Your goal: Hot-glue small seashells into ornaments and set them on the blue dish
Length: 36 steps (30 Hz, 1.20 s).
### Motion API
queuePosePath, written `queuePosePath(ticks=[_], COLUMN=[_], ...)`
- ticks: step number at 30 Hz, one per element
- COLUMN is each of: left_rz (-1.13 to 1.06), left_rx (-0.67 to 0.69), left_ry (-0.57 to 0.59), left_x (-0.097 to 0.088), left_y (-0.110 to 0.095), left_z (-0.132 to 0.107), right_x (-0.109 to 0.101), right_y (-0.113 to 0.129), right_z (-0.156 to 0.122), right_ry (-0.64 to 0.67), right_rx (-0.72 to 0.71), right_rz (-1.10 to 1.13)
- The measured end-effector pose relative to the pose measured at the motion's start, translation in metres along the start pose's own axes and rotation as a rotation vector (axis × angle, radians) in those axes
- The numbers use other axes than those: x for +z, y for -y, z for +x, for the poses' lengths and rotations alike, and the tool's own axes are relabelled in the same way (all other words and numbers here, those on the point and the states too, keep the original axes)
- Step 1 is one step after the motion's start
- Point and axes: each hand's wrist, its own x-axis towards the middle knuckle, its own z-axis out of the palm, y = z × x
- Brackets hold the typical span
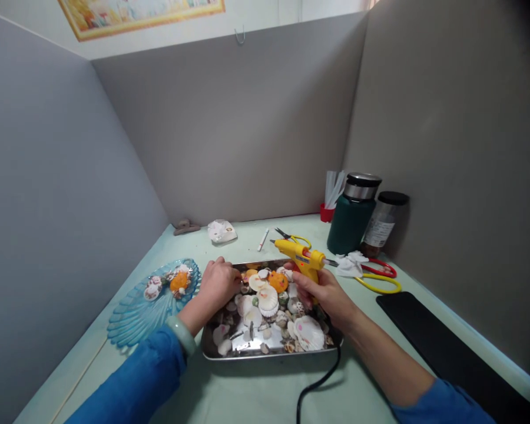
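the work looks partway along: on the blue fluted dish [148, 315] at the left, 2 small shell clusters sit side by side near its far edge, a mostly white cluster [153, 288] and a cluster with an orange shell [179, 282], and both look finished, though at this size i cannot tell whether they are glued down or only resting there. the near part of the dish is bare, so i judge that there is room for more. the stock of loose shells is far from used up: the metal tray [271, 357] in the middle of the surface [256, 391] holds a heap of them, among them an orange scallop shell [277, 281], a large white scallop shell [310, 333] and many smaller pieces, with shiny metal showing through at the near side. the right hand [324, 292] has its grip wrapped around the handle of a yellow hot glue gun [298, 252] above the tray's right side; the nozzle points away toward the far left and touches no shell. the left hand [221, 282] is at the tray's left edge, fingers curled toward the shells; their tips are hidden, so whether its grip holds a piece i cannot tell. spare glue sticks [334, 188] stand in a red cup [327, 213] at the back.
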Motion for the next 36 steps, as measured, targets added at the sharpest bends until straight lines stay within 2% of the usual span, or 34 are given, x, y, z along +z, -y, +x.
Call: queuePosePath(ticks=[5, 11, 20, 24, 29, 33, 36], left_rz=[-0.003, -0.011, -0.114, -0.127, -0.072, -0.019, -0.006], left_rx=[0.005, 0.073, 0.175, 0.192, 0.216, 0.23, 0.197], left_ry=[0.022, 0.11, 0.083, 0.073, 0.119, 0.165, 0.156], left_x=[-0.009, -0.018, -0.011, -0.012, -0.016, -0.015, -0.012], left_y=[0.009, 0.017, 0.0, 0.004, 0.013, 0.011, 0.01], left_z=[0.001, -0.01, -0.003, 0.001, -0.004, -0.011, -0.012], right_x=[-0.002, -0.004, -0.002, -0.001, -0.001, -0.002, -0.003], right_y=[-0.003, -0.006, -0.003, -0.004, -0.004, -0.005, -0.006], right_z=[0.001, 0.002, 0.001, 0.001, 0.001, 0.0, 0.0], right_ry=[0.014, 0.031, 0.013, 0.016, 0.021, 0.033, 0.034], right_rx=[-0.01, -0.004, 0.001, 0.008, 0.005, -0.004, -0.011], right_rz=[0.003, 0.027, 0.001, 0.026, 0.029, 0.026, 0.02])
